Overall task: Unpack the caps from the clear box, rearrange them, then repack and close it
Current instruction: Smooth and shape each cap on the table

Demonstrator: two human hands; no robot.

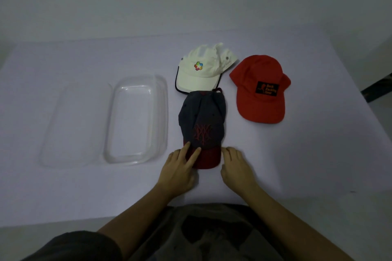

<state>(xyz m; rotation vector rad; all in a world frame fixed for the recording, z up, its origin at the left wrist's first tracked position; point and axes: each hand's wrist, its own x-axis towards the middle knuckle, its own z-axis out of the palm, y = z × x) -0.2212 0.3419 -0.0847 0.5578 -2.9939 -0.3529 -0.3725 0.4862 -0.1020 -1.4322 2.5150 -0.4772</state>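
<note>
- Left hand (179, 172) lays spread fingers (196, 152) flat on the dark red brim of the navy cap (202, 125); right hand (235, 167) touches the brim's other edge with fingers loosely curled, gripping nothing.
- Beyond it lie the white cap (201, 72) (its brim touches the navy crown) and, apart, the red cap (259, 89).
- Unpacking looks done: the clear box (136, 121) stands empty, lid (74, 125) beside it; arranging under way, repacking and closing remain.
- The table (307, 165) has bare room right and near.
</note>
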